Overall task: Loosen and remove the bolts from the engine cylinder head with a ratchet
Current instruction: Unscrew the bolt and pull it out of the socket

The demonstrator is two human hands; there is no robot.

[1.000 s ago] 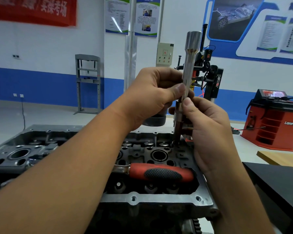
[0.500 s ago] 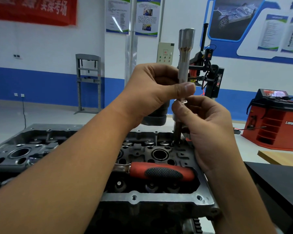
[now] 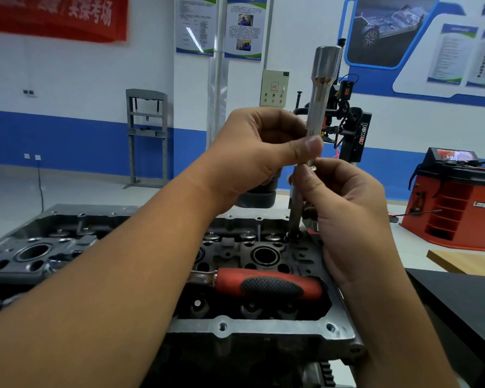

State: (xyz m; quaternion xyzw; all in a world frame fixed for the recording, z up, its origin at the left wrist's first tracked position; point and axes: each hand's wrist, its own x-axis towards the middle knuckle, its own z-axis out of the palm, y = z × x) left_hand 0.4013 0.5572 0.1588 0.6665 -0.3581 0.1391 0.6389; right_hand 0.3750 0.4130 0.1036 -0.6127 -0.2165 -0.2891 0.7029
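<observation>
Steel socket extension (image 3: 321,88) is standing nearly upright over the far right corner of the cylinder head (image 3: 235,330), with both hands on it. Left hand (image 3: 259,152) pinches the shaft between thumb and curled fingers, and the right hand (image 3: 345,197) is wrapped round it just below, thumb tip up against the shaft. Compared with a second ago the wide socket end at the top has swung a little to the left and the whole thing looks more upright, and the left thumb has slid across the front of the shaft. Reads to me like they're spinning it by hand, so I'd guess this bolt is already broken loose and is being wound out with the fingers.

Ratchet (image 3: 266,287) with the red and black grip is lying across the near half of the cylinder head, nobody touching it, same spot as before. Lower end of the extension drops into a bolt hole (image 3: 291,236) at the far right edge of the cylinder head; can't see the bolt itself from here, so no idea how far out it is.
</observation>
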